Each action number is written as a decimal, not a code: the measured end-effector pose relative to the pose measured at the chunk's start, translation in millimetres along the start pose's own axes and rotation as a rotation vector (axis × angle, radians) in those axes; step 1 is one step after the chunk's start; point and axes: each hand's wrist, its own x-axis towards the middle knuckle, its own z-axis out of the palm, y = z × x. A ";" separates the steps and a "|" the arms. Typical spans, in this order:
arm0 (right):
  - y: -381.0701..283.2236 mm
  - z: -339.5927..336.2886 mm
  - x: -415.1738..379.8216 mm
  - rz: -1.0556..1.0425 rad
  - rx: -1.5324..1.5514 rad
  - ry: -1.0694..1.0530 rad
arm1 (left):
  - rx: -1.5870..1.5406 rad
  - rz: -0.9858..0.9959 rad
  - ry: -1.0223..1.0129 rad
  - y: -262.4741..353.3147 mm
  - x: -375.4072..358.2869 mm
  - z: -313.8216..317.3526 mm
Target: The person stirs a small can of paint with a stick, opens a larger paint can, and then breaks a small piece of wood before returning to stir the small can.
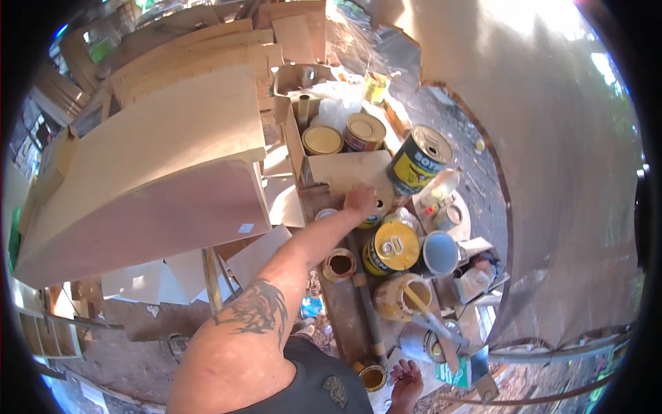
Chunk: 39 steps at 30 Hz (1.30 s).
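Observation:
My left hand reaches forward with its fingers curled at the top of a yellow-labelled can, whose far side it partly covers. Beside that can, to the right, stands a tall dark-and-yellow can. Nearer to me is a yellow-topped can, next to a pale blue container. My right hand is low in the view, palm partly up, fingers apart and holding nothing, near an open can of brown liquid.
A cardboard box holds two lidded tins. An open tub has a brush or stick in it. A large curved wooden panel lies at left, and a broad brown curved surface fills the right.

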 end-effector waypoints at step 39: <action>15.8 191.8 27.0 -0.141 -0.635 -0.557 | -1.353 -0.181 -0.597 55.9 -315.6 -115.2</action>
